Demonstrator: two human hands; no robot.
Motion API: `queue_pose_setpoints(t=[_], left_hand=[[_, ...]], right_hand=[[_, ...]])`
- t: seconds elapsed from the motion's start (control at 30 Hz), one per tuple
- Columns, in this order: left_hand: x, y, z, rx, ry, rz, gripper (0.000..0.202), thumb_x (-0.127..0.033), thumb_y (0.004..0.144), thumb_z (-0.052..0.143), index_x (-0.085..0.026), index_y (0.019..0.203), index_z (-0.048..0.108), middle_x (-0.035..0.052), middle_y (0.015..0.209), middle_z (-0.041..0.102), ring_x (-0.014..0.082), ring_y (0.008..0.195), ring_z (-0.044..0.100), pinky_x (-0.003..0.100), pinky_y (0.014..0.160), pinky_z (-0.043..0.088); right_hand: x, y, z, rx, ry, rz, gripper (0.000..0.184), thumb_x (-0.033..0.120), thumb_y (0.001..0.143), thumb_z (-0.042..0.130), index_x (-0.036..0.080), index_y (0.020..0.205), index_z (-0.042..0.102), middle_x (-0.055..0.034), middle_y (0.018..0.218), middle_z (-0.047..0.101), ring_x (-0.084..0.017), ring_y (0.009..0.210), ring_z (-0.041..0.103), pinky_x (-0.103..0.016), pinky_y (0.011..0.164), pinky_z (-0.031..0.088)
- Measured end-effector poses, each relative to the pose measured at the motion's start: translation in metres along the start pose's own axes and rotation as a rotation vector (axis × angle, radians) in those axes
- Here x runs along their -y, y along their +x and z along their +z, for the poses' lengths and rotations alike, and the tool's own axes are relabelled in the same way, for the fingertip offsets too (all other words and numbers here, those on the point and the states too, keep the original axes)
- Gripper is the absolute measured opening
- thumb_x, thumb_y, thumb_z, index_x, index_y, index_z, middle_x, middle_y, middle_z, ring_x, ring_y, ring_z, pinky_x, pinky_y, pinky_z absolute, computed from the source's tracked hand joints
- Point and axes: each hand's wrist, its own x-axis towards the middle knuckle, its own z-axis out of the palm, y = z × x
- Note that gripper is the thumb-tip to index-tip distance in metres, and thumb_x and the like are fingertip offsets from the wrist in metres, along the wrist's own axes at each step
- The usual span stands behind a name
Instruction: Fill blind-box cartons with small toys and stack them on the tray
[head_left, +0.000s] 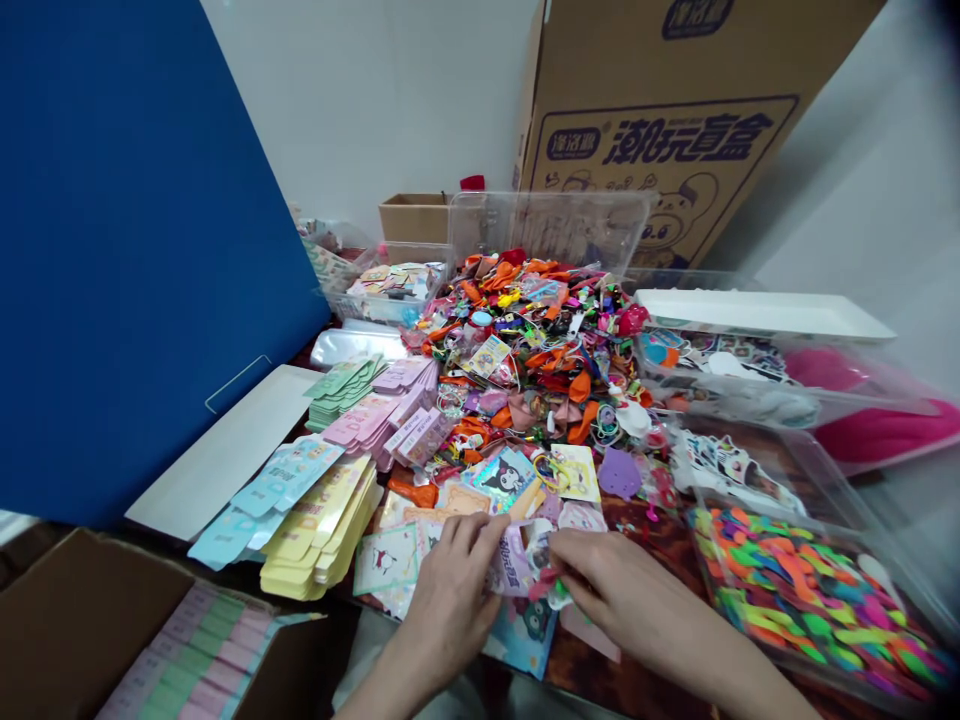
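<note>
At the table's near edge my left hand [459,575] grips a small purple printed paper box [513,566], its fingers along the left side. My right hand [600,580] is closed at the box's right end, on a bunch of small trinkets [553,588] with pink, green and white parts. Its fingers partly hide them, and I cannot tell how far they are inside the box. Beneath both hands lie flat cards, among them a blue card [529,640] and a green-edged card [386,560]. A shiny card with a black-and-white character [506,478] lies just beyond.
A large heap of small toys and orange balloons [532,350] fills the middle. Flat yellow boxes [319,530], blue, pink and green ones are stacked left. An open carton [202,650] stands lower left. A clear bin of colourful balloons [810,600] sits right, below a big cardboard box [660,130].
</note>
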Motion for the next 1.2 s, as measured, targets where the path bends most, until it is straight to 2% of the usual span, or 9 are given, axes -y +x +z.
queue_pose_setpoints(t=[0.17,0.33,0.47,0.6,0.7,0.8,0.9,1.03,1.2], left_hand=[[0.003,0.003,0.001,0.024,0.058,0.072,0.090,-0.001,0.067,0.048,-0.032,0.150,0.035,0.0043,0.143,0.047,0.0269,0.130,0.040,0.040,0.109,0.039],[0.005,0.008,0.001,0.008,0.044,0.032,0.088,-0.003,0.067,0.050,-0.029,0.150,0.036,0.0064,0.143,0.048,0.0284,0.128,0.041,0.041,0.107,0.041],[0.003,0.007,0.001,0.021,-0.007,0.066,0.090,-0.003,0.065,0.050,-0.030,0.149,0.037,0.0050,0.141,0.049,0.0267,0.129,0.041,0.039,0.109,0.039],[0.001,0.006,0.001,0.031,-0.099,0.040,0.089,-0.006,0.064,0.052,-0.028,0.149,0.037,0.0052,0.141,0.051,0.0248,0.128,0.044,0.037,0.109,0.040],[0.001,0.006,0.002,-0.002,-0.125,-0.051,0.079,-0.010,0.067,0.055,-0.023,0.144,0.043,0.0083,0.137,0.054,0.0270,0.125,0.048,0.039,0.106,0.042],[0.002,0.007,0.003,-0.027,-0.122,-0.105,0.073,-0.015,0.070,0.059,-0.019,0.141,0.045,0.0104,0.136,0.055,0.0292,0.126,0.048,0.042,0.106,0.042],[0.002,0.007,0.004,-0.051,-0.113,-0.134,0.070,-0.016,0.071,0.060,-0.019,0.140,0.045,0.0104,0.136,0.055,0.0294,0.126,0.048,0.042,0.106,0.042],[0.002,0.008,0.003,-0.065,-0.091,-0.134,0.073,-0.014,0.073,0.058,-0.021,0.144,0.041,0.0090,0.140,0.053,0.0279,0.129,0.045,0.041,0.107,0.041],[0.002,0.010,0.004,-0.096,-0.068,-0.065,0.080,-0.010,0.071,0.055,-0.023,0.148,0.038,0.0072,0.142,0.051,0.0254,0.131,0.043,0.037,0.110,0.040]], right_hand=[[0.000,0.007,-0.011,0.125,-0.084,-0.043,0.019,0.006,0.083,0.048,0.020,0.078,0.059,-0.0056,0.086,0.071,-0.020,0.081,0.064,-0.027,0.069,0.037],[0.008,0.009,-0.016,0.123,-0.104,-0.108,0.021,0.004,0.082,0.048,0.020,0.079,0.060,-0.0051,0.086,0.071,-0.020,0.079,0.063,-0.028,0.067,0.037],[0.006,0.014,-0.011,0.101,-0.068,-0.133,0.022,0.004,0.083,0.047,0.021,0.079,0.061,-0.0053,0.085,0.072,-0.020,0.079,0.064,-0.028,0.068,0.038],[0.000,0.024,-0.002,-0.046,-0.015,-0.067,0.020,0.009,0.086,0.045,0.021,0.084,0.060,-0.0061,0.085,0.072,-0.022,0.080,0.066,-0.030,0.069,0.041],[-0.001,0.027,0.005,-0.174,0.097,-0.011,0.024,0.011,0.087,0.042,0.021,0.101,0.059,-0.0068,0.093,0.071,-0.023,0.086,0.067,-0.032,0.073,0.044],[-0.002,0.026,0.013,-0.292,0.243,-0.005,0.030,0.015,0.089,0.041,0.022,0.115,0.055,-0.0049,0.094,0.071,-0.021,0.082,0.068,-0.032,0.075,0.048],[-0.003,0.024,0.023,-0.386,0.288,-0.009,0.025,0.019,0.091,0.040,0.022,0.109,0.058,-0.0055,0.094,0.072,-0.021,0.081,0.070,-0.033,0.074,0.050],[-0.002,0.022,0.032,-0.434,0.210,-0.034,0.019,0.022,0.095,0.043,0.023,0.097,0.062,-0.0052,0.092,0.073,-0.024,0.085,0.070,-0.034,0.072,0.050],[0.003,0.030,0.033,-0.689,0.104,-0.106,0.013,0.024,0.097,0.051,0.022,0.094,0.064,-0.0062,0.092,0.067,-0.025,0.089,0.063,-0.038,0.078,0.049]])
